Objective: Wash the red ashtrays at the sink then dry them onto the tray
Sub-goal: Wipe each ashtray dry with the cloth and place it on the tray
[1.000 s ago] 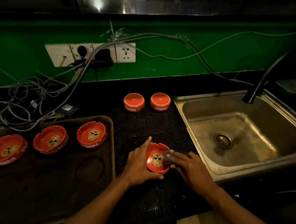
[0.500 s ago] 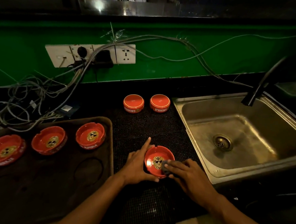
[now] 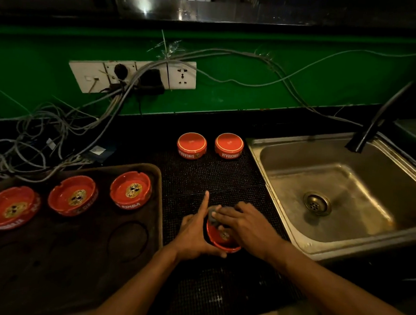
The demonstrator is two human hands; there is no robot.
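three ashtrays [image 3: 73, 195] in tray [image 3: 157, 217] — sink [image 3: 288, 142] bare

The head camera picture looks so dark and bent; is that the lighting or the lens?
Both, in the head view: dim warm light catches only the steel sink and the red ashtrays on the brown tray, the black counter mat swallows detail, the green wall bows from the wide lens, and the right hand is slightly blurred.
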